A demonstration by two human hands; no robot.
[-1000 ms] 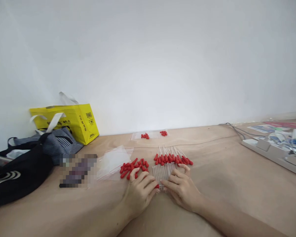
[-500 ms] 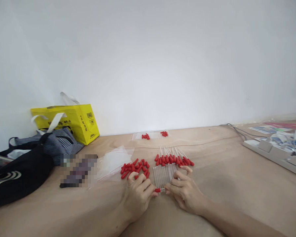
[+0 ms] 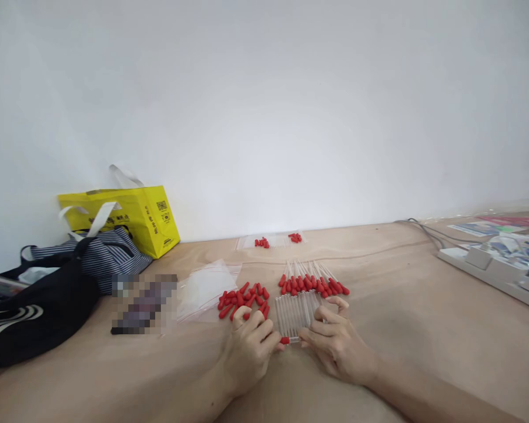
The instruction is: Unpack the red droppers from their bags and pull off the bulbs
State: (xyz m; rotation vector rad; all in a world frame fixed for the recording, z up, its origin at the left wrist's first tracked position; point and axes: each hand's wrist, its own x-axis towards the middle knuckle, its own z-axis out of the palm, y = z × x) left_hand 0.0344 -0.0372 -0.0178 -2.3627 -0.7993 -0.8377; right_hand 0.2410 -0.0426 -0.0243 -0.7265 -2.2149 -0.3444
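My left hand (image 3: 252, 346) is closed on a red rubber dropper bulb (image 3: 284, 340), whose open end shows past the fingertips. Pinched in my right hand (image 3: 341, 346) is a clear glass dropper tube (image 3: 294, 339), its end meeting the bulb's mouth. How deep it sits inside I cannot tell. Just beyond the hands lies a row of bare glass tubes (image 3: 297, 311). Behind that row rest several tubes fitted with red bulbs (image 3: 311, 283), bulb ends toward me. Loose red bulbs (image 3: 242, 298) are heaped beyond my left hand, which partly hides them.
Clear plastic bags (image 3: 207, 288) lie left of the loose bulbs. Near the wall, another bag (image 3: 275, 241) has more red bulbs and tubes. A yellow bag (image 3: 158, 217), a striped bag (image 3: 114, 252) and a black bag (image 3: 48, 317) stand left. A white power strip (image 3: 489, 273) lies right.
The view has shifted slightly. A little more of the glass tube now shows between the red bulb and my right fingertips. Both hands keep their grip.
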